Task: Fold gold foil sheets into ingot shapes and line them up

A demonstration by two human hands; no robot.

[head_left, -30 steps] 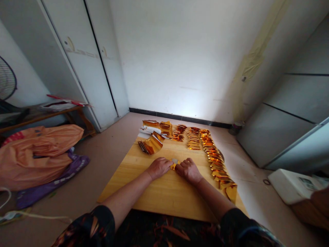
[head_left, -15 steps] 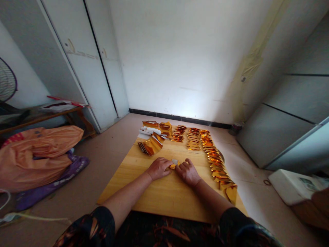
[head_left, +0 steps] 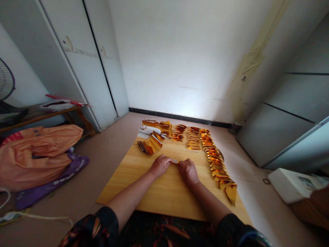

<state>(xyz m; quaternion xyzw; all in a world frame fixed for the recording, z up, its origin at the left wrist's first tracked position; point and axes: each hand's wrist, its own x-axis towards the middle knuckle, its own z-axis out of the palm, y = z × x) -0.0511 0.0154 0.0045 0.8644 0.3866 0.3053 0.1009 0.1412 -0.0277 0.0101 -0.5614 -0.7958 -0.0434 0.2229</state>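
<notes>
Between my hands, low over the wooden board (head_left: 154, 192), is a small piece of gold foil paper (head_left: 175, 161), its pale side showing. My left hand (head_left: 161, 165) pinches its left end, fingers closed. The closed fingers of my right hand (head_left: 189, 171) grip the right end; my fingers cover much of the piece. Beyond my left hand lies a curved stack of gold foil sheets (head_left: 153, 144). To the right, a long row of folded gold foil pieces (head_left: 217, 163) runs along the board's edge, with a shorter row (head_left: 193, 139) beside it.
At the board's far left are a white roll or packet (head_left: 149, 129) and more gold sheets (head_left: 166, 127). A peach cloth bundle (head_left: 38, 154) sits on the floor at left, near a wooden bench (head_left: 84, 118). A white box (head_left: 290, 185) stands at right.
The foil piece between my hands has gone from a partly opened shape to a narrower, flatter strip. My right hand has shifted slightly right, and its raised finger has come down.
</notes>
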